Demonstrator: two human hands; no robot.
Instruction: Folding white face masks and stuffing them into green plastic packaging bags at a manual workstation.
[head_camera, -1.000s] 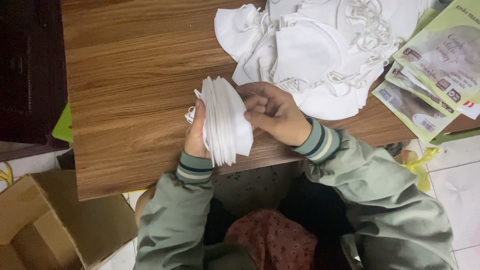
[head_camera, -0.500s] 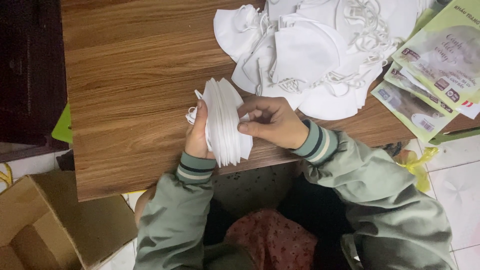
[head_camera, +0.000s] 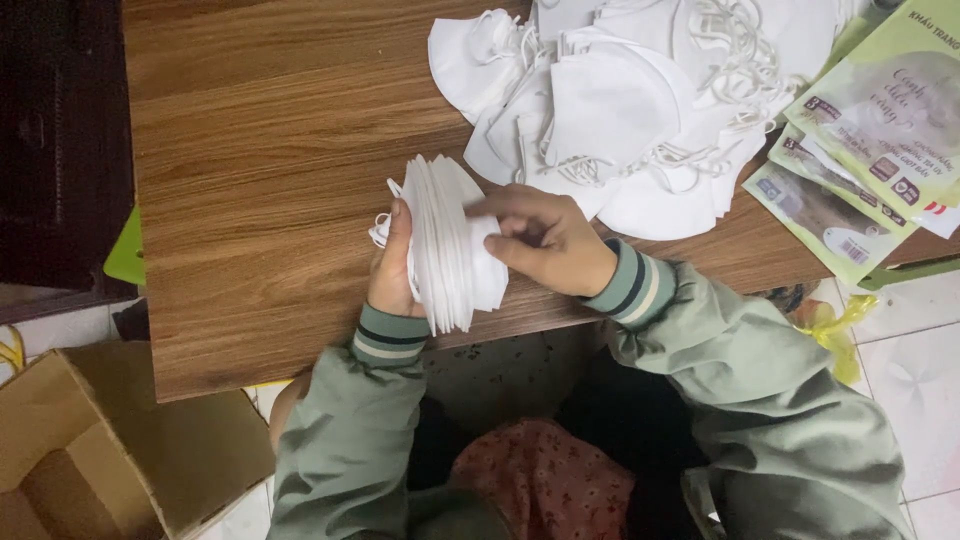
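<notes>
left hand (head_camera: 392, 268) and right hand (head_camera: 545, 243) clasp the upright mask stack (head_camera: 450, 245) between them

I am logging: left hand (head_camera: 393, 268) palm lying hidden behind stack of white masks (head_camera: 450, 245); loose mask pile (head_camera: 640, 100) and green packets (head_camera: 880, 120) running off frame; cardboard box (head_camera: 110, 440) being cropped at left.

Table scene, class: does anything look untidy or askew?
Yes. The loose white masks lie in a tangled heap with straps knotted, unlike the neat stack between the left hand and right hand. Green packets overhang the table edge.
</notes>
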